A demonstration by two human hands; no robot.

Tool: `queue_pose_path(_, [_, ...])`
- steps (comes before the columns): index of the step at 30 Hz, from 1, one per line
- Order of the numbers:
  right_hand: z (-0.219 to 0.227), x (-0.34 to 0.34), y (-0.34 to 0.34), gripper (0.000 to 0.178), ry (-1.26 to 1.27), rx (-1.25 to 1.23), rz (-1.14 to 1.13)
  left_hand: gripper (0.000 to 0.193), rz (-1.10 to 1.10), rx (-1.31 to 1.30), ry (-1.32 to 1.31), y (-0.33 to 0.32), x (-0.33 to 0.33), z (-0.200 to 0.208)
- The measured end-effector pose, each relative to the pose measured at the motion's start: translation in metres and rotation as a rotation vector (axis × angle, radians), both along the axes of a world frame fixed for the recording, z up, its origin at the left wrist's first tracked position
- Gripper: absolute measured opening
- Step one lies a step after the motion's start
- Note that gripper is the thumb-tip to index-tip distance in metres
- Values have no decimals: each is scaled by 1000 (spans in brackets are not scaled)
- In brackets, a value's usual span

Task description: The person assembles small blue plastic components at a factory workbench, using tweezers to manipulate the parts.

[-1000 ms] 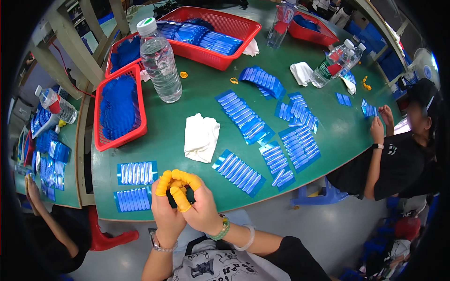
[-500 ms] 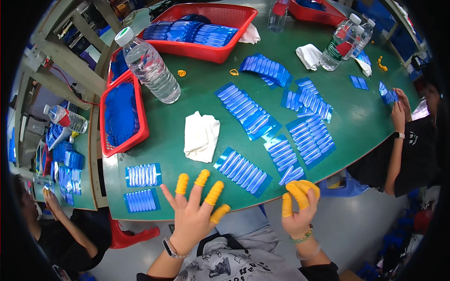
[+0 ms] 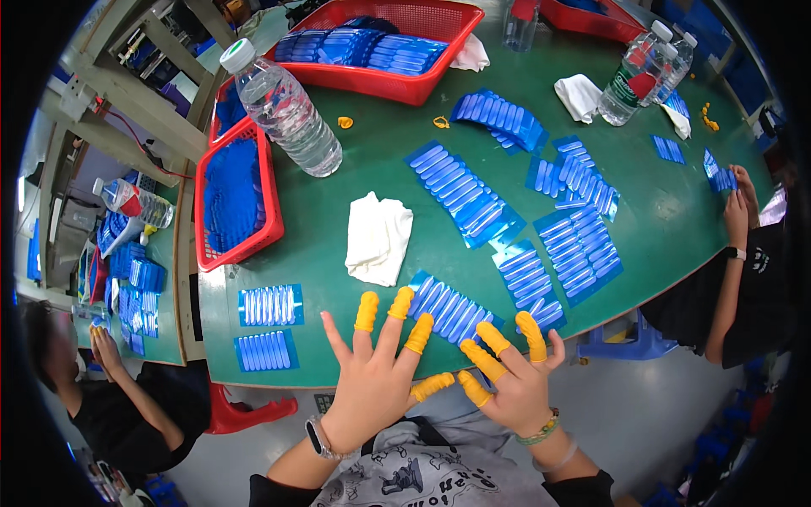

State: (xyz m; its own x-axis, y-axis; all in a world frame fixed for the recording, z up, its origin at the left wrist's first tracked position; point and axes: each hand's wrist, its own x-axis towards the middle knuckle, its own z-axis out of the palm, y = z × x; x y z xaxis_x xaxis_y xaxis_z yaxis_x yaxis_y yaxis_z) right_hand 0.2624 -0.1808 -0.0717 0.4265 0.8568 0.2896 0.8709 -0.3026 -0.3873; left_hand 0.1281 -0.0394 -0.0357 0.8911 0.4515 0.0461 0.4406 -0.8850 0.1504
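Note:
My left hand [image 3: 376, 384] is open, its fingers spread over the table's near edge, with yellow finger cots on all but the little finger. My right hand [image 3: 517, 384], also open and wearing yellow cots, hovers close beside it. Between and just beyond the fingertips lies a blue film sheet [image 3: 446, 309] bearing a row of slim, shiny strips; its near end is partly behind the right fingers. Whether those fingers touch it, I cannot tell. Farther right are more sheets [image 3: 579, 253] and a smaller one [image 3: 529, 279]. Two short sheets [image 3: 269, 306] sit on the left.
A folded white cloth [image 3: 378, 241] lies beyond my left hand. Red baskets [image 3: 274, 215] of blue pieces and a water bottle [image 3: 291, 118] stand farther left. A larger red basket [image 3: 405, 89] is at the back. A co-worker's hands [image 3: 739, 194] hold a blue sheet at right.
My right hand has moved left and its curled fingers have spread out. My left hand has shifted slightly right. The whole view has shifted a little.

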Motion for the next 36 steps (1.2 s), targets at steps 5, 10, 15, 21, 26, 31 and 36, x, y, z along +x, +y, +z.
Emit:
queue_pose_path(5, [0, 7, -4, 24, 6, 7, 136, 51, 23, -54, -83, -12, -21, -4])
queue_pose_path(10, [-5, 6, -8, 19, -155, 79, 209, 24, -100, 89, -277, -3, -32, -28])
queue_pose_path(15, [8, -1, -7, 16, 8, 148, 236, 19, -110, 98, -463, -8, -42, -39])
queue_pose_path(21, [13, -16, 13, 9, -8, 175, 298, 13, -129, 260, -590, -8, -56, -40])
queue_pose_path(26, [28, -28, 28, 12, -11, 170, 288, 5, -8, 145, -655, -10, -53, -28])
queue_pose_path(31, [45, -36, 33, 19, 34, 53, 407, 17, -27, 172, -593, -7, -74, -26])
queue_pose_path(36, [40, -41, 45, 22, 110, 46, 457, 12, -5, 33, -663, -7, -83, -14])
